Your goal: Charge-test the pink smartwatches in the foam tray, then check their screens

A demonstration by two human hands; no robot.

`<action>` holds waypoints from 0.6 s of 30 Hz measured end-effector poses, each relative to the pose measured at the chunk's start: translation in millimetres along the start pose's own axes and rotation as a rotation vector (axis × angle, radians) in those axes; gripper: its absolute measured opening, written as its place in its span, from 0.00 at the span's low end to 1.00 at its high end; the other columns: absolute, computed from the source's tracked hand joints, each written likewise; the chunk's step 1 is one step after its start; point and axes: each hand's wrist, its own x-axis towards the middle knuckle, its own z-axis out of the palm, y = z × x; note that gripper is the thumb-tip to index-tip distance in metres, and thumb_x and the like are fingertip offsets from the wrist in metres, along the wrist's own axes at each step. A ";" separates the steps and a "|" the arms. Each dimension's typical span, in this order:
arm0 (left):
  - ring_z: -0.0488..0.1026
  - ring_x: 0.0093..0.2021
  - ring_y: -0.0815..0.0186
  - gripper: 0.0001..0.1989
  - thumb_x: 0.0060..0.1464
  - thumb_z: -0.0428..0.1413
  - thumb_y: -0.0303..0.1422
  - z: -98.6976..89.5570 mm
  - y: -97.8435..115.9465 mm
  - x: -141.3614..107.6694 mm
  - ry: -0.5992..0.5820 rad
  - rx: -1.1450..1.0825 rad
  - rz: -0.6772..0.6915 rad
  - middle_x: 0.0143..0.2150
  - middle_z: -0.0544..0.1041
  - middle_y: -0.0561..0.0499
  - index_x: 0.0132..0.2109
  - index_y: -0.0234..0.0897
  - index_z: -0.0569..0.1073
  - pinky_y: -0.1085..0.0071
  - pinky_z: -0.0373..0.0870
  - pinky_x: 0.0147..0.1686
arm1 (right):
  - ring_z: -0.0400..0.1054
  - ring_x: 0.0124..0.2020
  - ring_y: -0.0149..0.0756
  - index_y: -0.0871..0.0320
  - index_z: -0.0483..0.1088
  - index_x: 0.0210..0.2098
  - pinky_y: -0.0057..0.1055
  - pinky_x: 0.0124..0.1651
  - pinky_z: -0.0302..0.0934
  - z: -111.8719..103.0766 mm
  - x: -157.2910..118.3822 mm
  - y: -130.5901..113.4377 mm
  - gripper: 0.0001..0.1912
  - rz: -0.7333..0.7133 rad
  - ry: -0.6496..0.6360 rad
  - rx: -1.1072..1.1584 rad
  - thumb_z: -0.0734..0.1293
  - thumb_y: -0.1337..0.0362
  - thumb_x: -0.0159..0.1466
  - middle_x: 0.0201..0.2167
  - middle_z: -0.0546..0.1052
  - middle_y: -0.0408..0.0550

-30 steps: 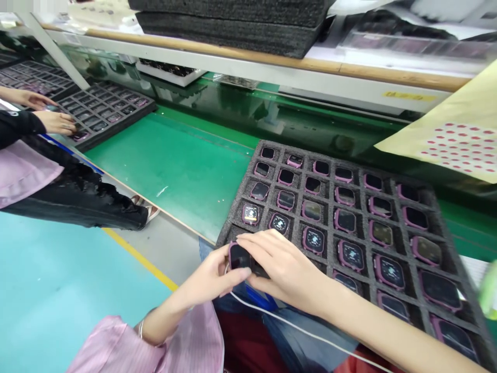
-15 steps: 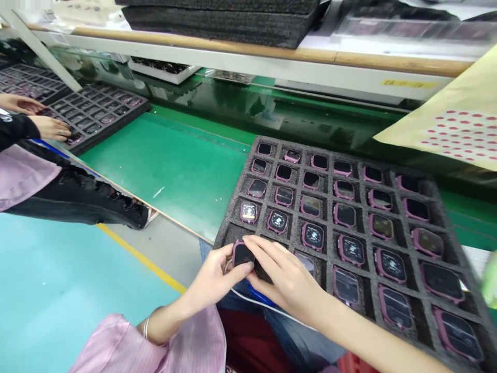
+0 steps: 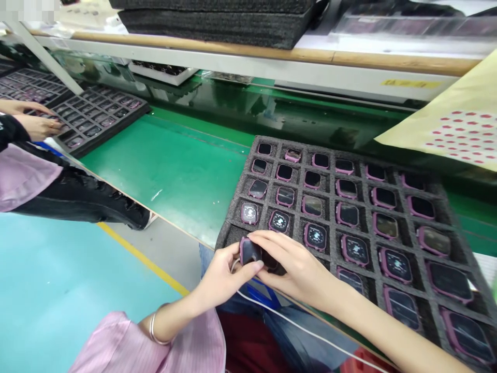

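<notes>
A dark-screened watch (image 3: 250, 251) with a purple case is held over the near left corner of a black foam tray (image 3: 236, 235). My left hand (image 3: 229, 269) grips its left side, thumb across the front, with a white cable (image 3: 287, 313) running from beneath. The fingers of my right hand (image 3: 291, 261) close on the watch's upper and right edges. Purple watches fill many tray compartments; several, such as this lit watch (image 3: 315, 237), show a dial, while others are dark.
On the left, a co-worker's hands (image 3: 39, 124) are over another watch tray (image 3: 112, 124). Above the green table (image 3: 166, 166) runs a shelf (image 3: 233, 57) bearing black foam (image 3: 217, 23). A yellow sheet (image 3: 458, 119) hangs at the right.
Both my hands and the held watch have shifted slightly right, and the watch is turned a little. More of the white cable shows. The co-worker's hands have moved slightly left.
</notes>
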 end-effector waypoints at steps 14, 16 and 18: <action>0.70 0.40 0.60 0.14 0.55 0.59 0.39 -1.8 -0.6 -3.5 -0.003 -0.073 0.024 0.38 0.75 0.46 0.42 0.31 0.74 0.68 0.66 0.42 | 0.71 0.48 0.46 0.59 0.66 0.53 0.44 0.50 0.69 -2.2 7.9 -1.1 0.20 0.027 -0.068 0.108 0.66 0.70 0.61 0.48 0.74 0.57; 0.70 0.40 0.60 0.14 0.56 0.58 0.38 -2.8 -0.7 -4.3 -0.022 -0.122 0.038 0.37 0.76 0.46 0.42 0.30 0.74 0.68 0.66 0.42 | 0.71 0.48 0.46 0.60 0.65 0.53 0.43 0.49 0.69 2.3 7.3 -2.0 0.20 0.017 -0.041 0.096 0.66 0.70 0.62 0.48 0.74 0.57; 0.70 0.40 0.61 0.13 0.56 0.58 0.37 -2.9 -1.5 -4.8 -0.035 -0.159 0.045 0.37 0.75 0.46 0.42 0.30 0.74 0.68 0.66 0.42 | 0.70 0.48 0.47 0.60 0.65 0.53 0.45 0.49 0.68 4.8 6.8 -2.1 0.19 -0.002 -0.025 0.090 0.65 0.69 0.62 0.48 0.74 0.57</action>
